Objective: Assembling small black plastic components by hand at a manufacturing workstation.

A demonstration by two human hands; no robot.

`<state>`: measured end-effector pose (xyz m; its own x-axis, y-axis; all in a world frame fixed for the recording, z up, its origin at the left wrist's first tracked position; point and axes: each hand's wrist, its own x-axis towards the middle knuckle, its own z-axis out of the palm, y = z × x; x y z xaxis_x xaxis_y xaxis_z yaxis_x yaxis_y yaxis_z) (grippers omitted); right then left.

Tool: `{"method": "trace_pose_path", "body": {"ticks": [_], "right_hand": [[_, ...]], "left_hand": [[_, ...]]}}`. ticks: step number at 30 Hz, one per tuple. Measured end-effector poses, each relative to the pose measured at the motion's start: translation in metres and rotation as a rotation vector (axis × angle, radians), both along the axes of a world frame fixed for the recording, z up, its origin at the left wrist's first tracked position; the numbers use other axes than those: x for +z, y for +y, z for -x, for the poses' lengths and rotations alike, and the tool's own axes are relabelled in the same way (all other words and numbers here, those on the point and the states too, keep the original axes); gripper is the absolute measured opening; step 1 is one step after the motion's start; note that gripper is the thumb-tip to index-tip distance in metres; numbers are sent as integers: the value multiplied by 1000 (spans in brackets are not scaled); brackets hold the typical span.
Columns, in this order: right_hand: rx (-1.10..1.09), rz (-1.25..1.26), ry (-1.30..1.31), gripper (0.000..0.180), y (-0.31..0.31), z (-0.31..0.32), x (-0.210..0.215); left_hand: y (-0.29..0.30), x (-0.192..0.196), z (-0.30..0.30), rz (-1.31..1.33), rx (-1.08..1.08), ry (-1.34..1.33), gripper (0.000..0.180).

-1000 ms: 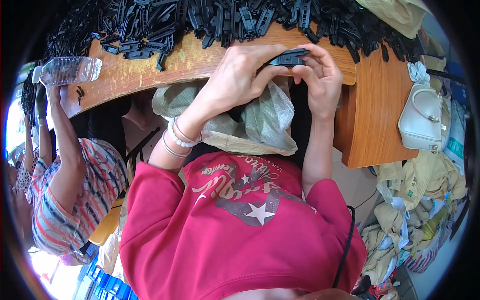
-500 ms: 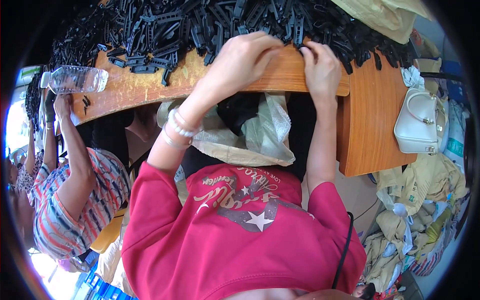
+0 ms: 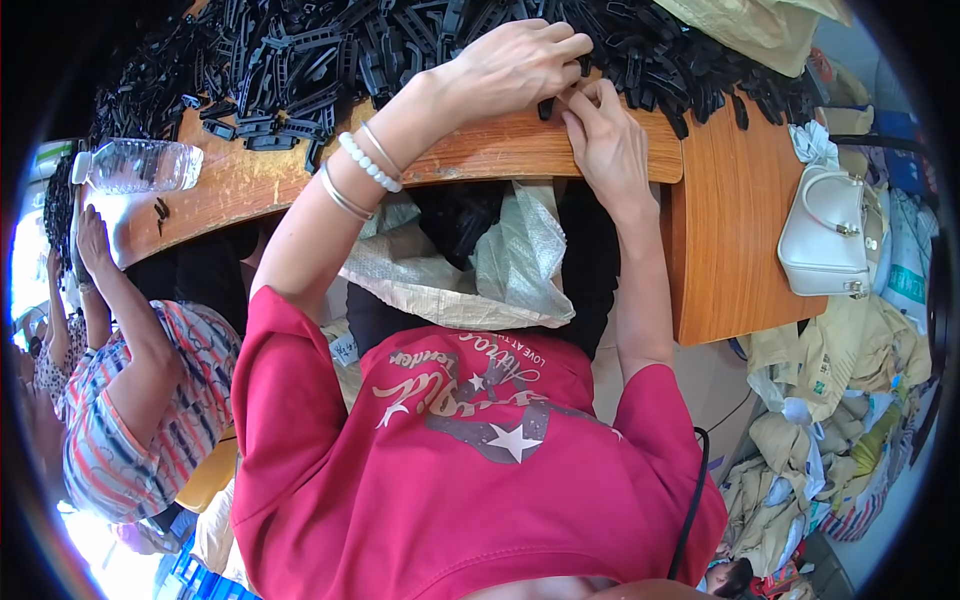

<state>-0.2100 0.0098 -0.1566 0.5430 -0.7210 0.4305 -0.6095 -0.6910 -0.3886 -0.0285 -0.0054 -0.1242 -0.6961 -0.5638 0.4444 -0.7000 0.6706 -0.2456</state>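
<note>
Across the far side of the wooden table (image 3: 480, 150) spreads a heap of long black plastic clips (image 3: 320, 60). At its near edge my left hand (image 3: 525, 65) and my right hand (image 3: 608, 140) meet with bent fingers, fingertips pressed together. Whatever is between them is mostly hidden; dark bits show close by. One small black piece (image 3: 545, 109) pokes out just under my left hand. Below the table edge, on my lap, a pale woven sack (image 3: 450, 305) gapes with black parts (image 3: 460, 225) inside.
A clear plastic bottle (image 3: 140, 166) lies at the table's left, near two small black pieces (image 3: 161, 212). A co-worker in a striped shirt (image 3: 150, 400) sits to the left. On the right are a white handbag (image 3: 825, 230) and heaped tan sacks (image 3: 830, 370).
My left hand has moved forward and right to meet my right hand, which shifted slightly left. Both sets of fingers have drawn together. The view has shifted a little.
</note>
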Motion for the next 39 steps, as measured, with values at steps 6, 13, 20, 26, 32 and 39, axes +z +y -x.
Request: {"method": "trace_pose_path", "body": {"ticks": [6,13,20,26,32,39], "right_hand": [[34,36,-6,27,4,-1,9],[205,154,-34,27,4,-6,2],[107,-757,-861,26,31,5,25],[235,-854,-1023,15,48,-1,29],[146,-548,-921,23,53,-3,19],[183,-764,-1022,36,52,2,18]], "left_hand": [[31,16,-15,56,-41,122,19],[88,13,-12,-930,129,1736,17],[108,8,1,-1126,231,1713,37],[110,19,12,-1255,121,1696,31],[116,15,19,-955,266,1268,37],[122,14,16,-782,220,1120,31]]}}
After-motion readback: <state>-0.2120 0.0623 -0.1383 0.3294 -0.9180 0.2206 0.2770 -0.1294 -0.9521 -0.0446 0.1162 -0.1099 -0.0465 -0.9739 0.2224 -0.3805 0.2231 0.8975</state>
